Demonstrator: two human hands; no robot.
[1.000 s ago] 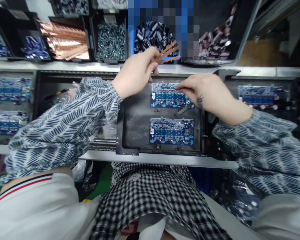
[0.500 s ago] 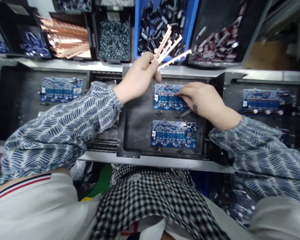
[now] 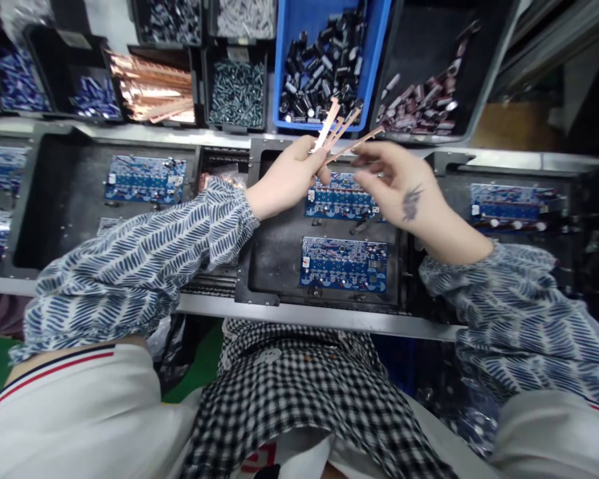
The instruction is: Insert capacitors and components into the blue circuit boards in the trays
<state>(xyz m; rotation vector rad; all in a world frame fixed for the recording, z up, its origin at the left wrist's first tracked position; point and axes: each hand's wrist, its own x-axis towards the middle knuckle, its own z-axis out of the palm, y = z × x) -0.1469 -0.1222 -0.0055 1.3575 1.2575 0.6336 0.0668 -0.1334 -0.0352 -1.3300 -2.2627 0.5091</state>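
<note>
My left hand (image 3: 287,178) is closed on a small fan of copper strips (image 3: 335,126), held up above the black carrier tray (image 3: 269,253). My right hand (image 3: 399,186) has risen to meet them, and its thumb and forefinger pinch the tip of the lowest strip (image 3: 357,143). Two blue circuit boards lie in the tray: the far board (image 3: 337,199) directly under both hands and the near board (image 3: 343,264) uncovered.
Bins line the back: loose copper strips (image 3: 152,96), grey screws (image 3: 237,93), a blue bin of black capacitors (image 3: 324,63), and dark red parts (image 3: 422,100). More trays with blue boards sit at the left (image 3: 144,178) and right (image 3: 509,199).
My right hand has lifted off the far board and moved up to the strips in my left hand. The left hand has lowered slightly and the view has shifted right.
</note>
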